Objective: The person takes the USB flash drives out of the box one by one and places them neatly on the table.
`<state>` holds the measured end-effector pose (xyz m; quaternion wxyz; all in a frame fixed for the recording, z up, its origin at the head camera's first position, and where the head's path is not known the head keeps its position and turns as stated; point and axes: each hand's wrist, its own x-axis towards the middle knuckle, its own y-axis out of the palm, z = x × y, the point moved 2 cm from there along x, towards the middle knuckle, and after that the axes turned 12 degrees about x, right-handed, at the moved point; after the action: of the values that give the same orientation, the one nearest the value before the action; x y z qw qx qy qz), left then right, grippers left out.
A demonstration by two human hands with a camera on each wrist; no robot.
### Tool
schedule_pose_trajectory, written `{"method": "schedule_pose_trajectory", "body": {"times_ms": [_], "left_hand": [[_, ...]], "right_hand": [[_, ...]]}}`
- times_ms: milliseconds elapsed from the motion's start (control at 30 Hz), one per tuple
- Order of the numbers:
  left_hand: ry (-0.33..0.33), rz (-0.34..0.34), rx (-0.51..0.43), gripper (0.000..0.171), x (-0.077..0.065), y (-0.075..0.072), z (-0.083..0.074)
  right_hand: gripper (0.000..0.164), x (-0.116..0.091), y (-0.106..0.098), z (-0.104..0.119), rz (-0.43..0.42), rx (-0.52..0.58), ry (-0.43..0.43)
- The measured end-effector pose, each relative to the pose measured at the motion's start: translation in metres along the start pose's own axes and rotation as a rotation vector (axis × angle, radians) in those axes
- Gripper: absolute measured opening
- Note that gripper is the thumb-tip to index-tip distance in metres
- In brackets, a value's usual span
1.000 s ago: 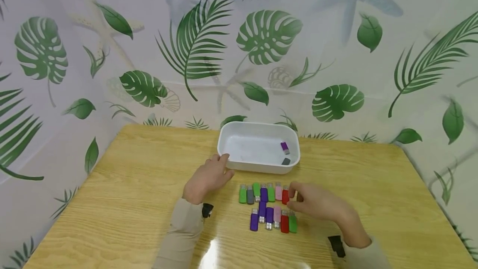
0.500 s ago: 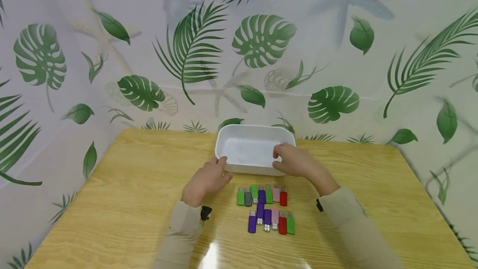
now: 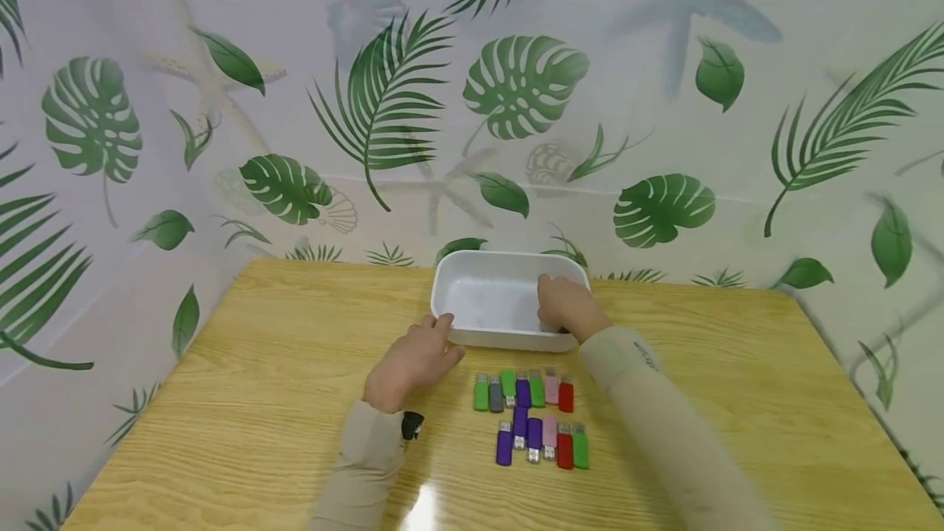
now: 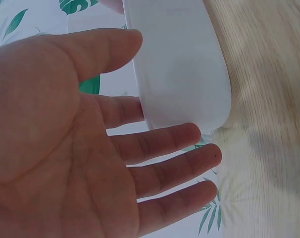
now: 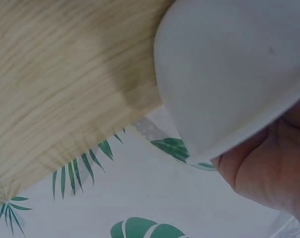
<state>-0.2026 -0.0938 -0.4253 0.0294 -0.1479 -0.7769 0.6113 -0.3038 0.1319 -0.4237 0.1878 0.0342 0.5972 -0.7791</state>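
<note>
A white plastic tub (image 3: 509, 340) stands at the back of the table. My right hand (image 3: 568, 304) reaches down into its right end; its fingertips are hidden, so I cannot tell whether they hold anything. In the right wrist view the tub's wall hides the fingers of that hand (image 5: 274, 168). My left hand (image 3: 413, 363) is at the tub's front left corner, index fingertip at the rim. Its fingers (image 4: 165, 171) are spread and nearly straight, with no object in the palm. In front of the tub, USB sticks lie in two rows, among them a grey stick (image 3: 496, 394) and a red stick (image 3: 565, 396).
The nearer row holds a purple stick (image 3: 504, 445), a pink stick (image 3: 549, 433) and a green stick (image 3: 580, 447), among others. A leaf-printed cloth (image 3: 413, 105) hangs behind the wooden table (image 3: 280, 400).
My right hand has moved from the right end of the far USB row up and into the tub, and now sits deeper in it. The left hand stays at the tub's corner.
</note>
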Motion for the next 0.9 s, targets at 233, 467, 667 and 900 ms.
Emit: {"method": "schedule_pose_trajectory", "body": {"times_ms": [233,467,667,900], "left_hand": [[0.014,-0.010,0.018,0.059,0.000,0.002,0.000],[0.024,-0.015,0.008,0.058,0.001,0.002,0.000],[0.023,-0.007,0.001,0.058,0.000,-0.002,0.000],[0.021,-0.007,0.014,0.059,-0.001,-0.003,0.001]], "right_hand": [[0.043,0.003,0.008,-0.001,0.031,0.025,0.044],[0.024,0.009,0.014,-0.006,0.030,-0.029,-0.005],[0.025,0.009,0.011,-0.008,0.036,0.026,-0.065],[0.024,0.012,0.012,-0.007,0.052,0.055,-0.090]]}}
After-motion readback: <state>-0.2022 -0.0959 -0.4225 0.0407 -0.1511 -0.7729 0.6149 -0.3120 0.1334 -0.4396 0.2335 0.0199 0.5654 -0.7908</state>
